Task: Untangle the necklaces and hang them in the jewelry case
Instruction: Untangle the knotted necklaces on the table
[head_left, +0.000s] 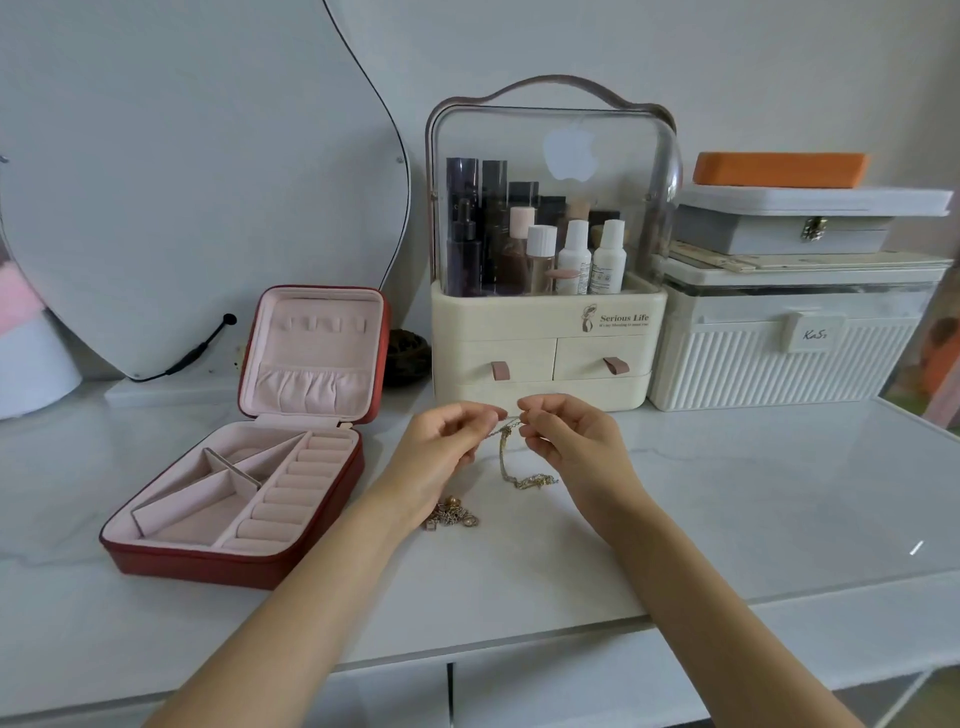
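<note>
Head view: thin gold chain necklace (511, 457) pinched at its top end between left hand (447, 447) and right hand (569, 441), both with fingertips curled in close on the links, held just above the white marble-look tabletop (727, 509) in front of the cream cosmetics organiser with clear domed lid (550, 332). Hanging slack from the pinch, with its lower end bunched on the tabletop. Very light and limp, likely to slip through a loose grip and to kink or snap if tugged hard; best taken close to either side of a knot, with small pulls rather than long ones. Whether a knot sits between the fingertips cannot be told, too fine to see. Second small heap of gold chains and charms (452, 514) lying on the tabletop just beside the left wrist, probably tangled too. Open red jewelry case with pink lining (249, 462) near on the left, lid upright with a row of small tabs near its top, seemingly the hanging spot. Open tabletop to the right and toward the front edge for laying chains out; organiser and white ribbed storage box (779, 353) closing off the back
</note>
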